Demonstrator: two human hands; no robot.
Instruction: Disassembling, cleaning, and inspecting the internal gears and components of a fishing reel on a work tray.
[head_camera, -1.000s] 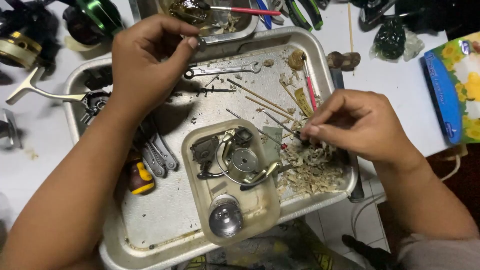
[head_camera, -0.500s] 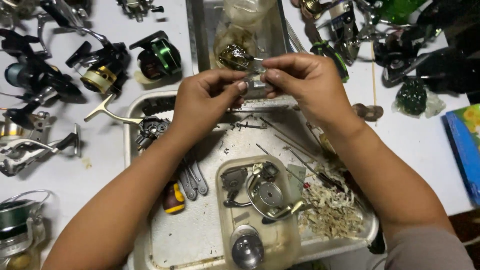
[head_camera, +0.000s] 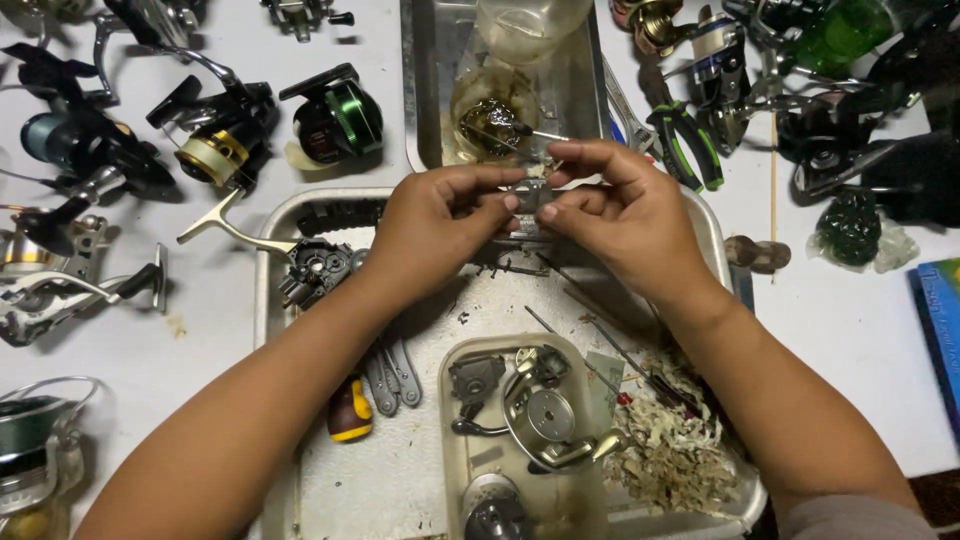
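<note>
My left hand (head_camera: 440, 225) and my right hand (head_camera: 620, 215) meet over the far end of a metal tray (head_camera: 265, 300). Together they pinch a small silver metal part (head_camera: 527, 197) between thumbs and fingertips; most of it is hidden by the fingers. A thin pick or rod (head_camera: 535, 133) pokes out just beyond the fingertips. Below my wrists, a small clear plastic tub (head_camera: 455, 470) holds reel parts, a round spool piece (head_camera: 548, 415) and a bail wire. A black reel body (head_camera: 315, 272) with a gold handle lies at the tray's left edge.
Several fishing reels (head_camera: 225, 135) lie on the white table to the left and at the far right. A second metal tray (head_camera: 420, 90) holds a greasy plastic cup. Green-handled pliers (head_camera: 685, 140), wrenches (head_camera: 390, 370), a yellow-handled tool (head_camera: 350, 410), and dirty swab scraps (head_camera: 680, 460) are nearby.
One second ago my hands were apart, the right picking among tools in the tray. They came together on the small metal part and have held it there since; the view shifted.
</note>
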